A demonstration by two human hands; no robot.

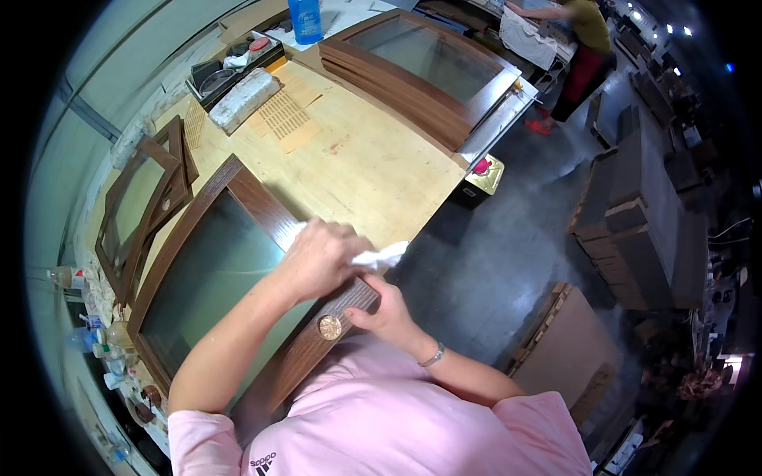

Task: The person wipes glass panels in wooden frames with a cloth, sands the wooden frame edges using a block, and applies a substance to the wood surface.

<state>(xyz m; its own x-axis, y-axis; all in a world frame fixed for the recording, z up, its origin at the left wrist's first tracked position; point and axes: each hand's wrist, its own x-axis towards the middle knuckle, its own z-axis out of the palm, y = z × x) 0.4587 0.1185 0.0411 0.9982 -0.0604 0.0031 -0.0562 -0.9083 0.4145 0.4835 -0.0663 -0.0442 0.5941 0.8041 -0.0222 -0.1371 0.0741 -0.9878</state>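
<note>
A brown wood-grain cabinet door (262, 202) with a glass pane (210, 266) and one curved side lies tilted in front of me, its near edge close to my body. My left hand (321, 255) is closed on a white cloth (382, 255), pressed against the frame near the right corner. Part of the cloth sticks out to the right of the fingers. My right hand (387, 314) grips that corner, thumb on the frame's face and the other fingers mostly hidden. Beside the thumb, a round hole (329, 327) shows pale, raw board.
Stacked glass doors (397, 87) lie at the table's far right. Smaller brown frames (131, 198) lean at left. A wrapped block (246, 101), a tool tray (230, 73) and a blue bottle (305, 21) stand at the back. Cartons (643, 222) stand right; another person (586, 47) works beyond.
</note>
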